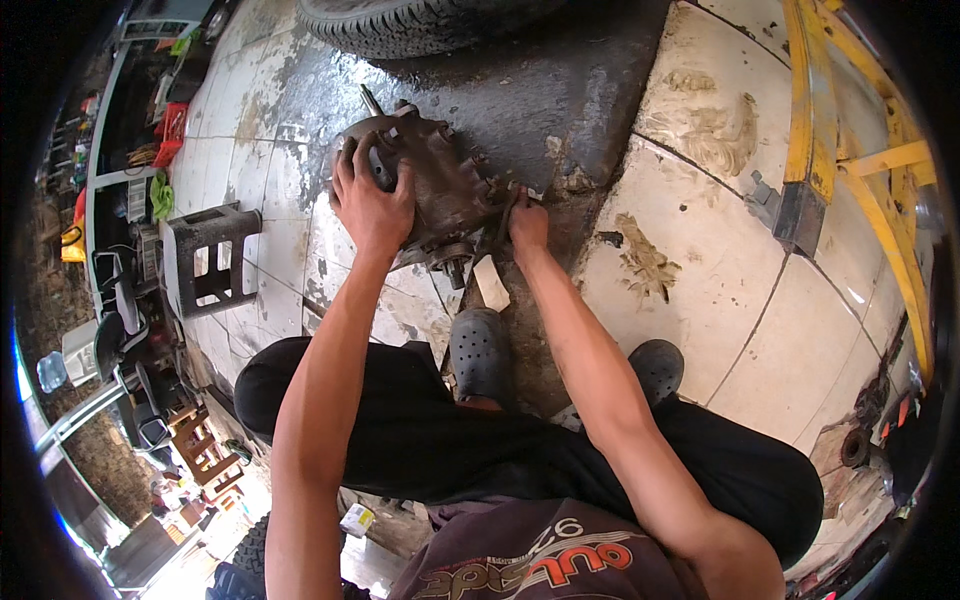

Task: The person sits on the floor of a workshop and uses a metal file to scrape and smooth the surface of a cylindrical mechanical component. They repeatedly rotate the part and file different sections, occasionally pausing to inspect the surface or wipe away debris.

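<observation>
A brown, grimy metal gearbox housing (440, 165) rests on the floor in front of me. A thin shaft (370, 100) sticks out of its far left end, and a short splined stub (454, 270) points toward me. My left hand (374, 212) grips the housing's left side, fingers curled over it beside a round dark opening. At the right edge of the housing, my right hand (528, 224) is closed around a slim dark piece, too hidden to name. Just below lies a pale flat scrap (491, 284), near my grey clog (480, 345).
A tyre (400, 28) lies beyond the gearbox. To the left stands a dark plastic stool (212, 258), with a red crate (172, 135) farther off. A yellow metal frame (812, 120) rises at the right. The tiled floor (740, 270) is stained with grease.
</observation>
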The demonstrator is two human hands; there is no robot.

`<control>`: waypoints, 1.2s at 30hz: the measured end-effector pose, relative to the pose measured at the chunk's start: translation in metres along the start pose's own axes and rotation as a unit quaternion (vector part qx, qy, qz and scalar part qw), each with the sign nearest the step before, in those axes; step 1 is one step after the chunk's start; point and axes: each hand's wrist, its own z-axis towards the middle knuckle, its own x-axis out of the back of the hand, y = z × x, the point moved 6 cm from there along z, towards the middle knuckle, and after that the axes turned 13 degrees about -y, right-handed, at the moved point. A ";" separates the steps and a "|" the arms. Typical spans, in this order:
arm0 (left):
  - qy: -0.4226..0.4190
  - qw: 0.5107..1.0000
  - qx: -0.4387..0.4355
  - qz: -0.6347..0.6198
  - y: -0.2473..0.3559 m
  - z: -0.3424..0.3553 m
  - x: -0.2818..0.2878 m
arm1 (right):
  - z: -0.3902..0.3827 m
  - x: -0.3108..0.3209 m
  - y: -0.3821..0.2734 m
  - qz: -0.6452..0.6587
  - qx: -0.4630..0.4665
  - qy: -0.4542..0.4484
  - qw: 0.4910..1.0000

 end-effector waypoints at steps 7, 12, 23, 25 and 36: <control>-0.001 1.000 0.003 -0.006 -0.005 0.000 -0.003 | -0.028 -0.015 0.000 0.196 0.159 -0.081 0.964; 0.000 1.000 -0.002 -0.005 0.003 0.001 -0.004 | -0.011 0.002 0.009 0.168 0.050 -0.027 0.984; 0.000 1.000 0.002 -0.006 0.000 0.001 -0.001 | -0.023 -0.005 0.001 0.215 0.037 -0.082 0.972; -0.003 1.000 -0.001 -0.006 0.004 0.003 -0.003 | -0.014 0.003 0.003 0.168 0.029 -0.018 0.985; -0.003 1.000 -0.001 -0.008 0.001 0.002 -0.005 | -0.017 0.002 -0.001 0.230 0.089 -0.115 0.962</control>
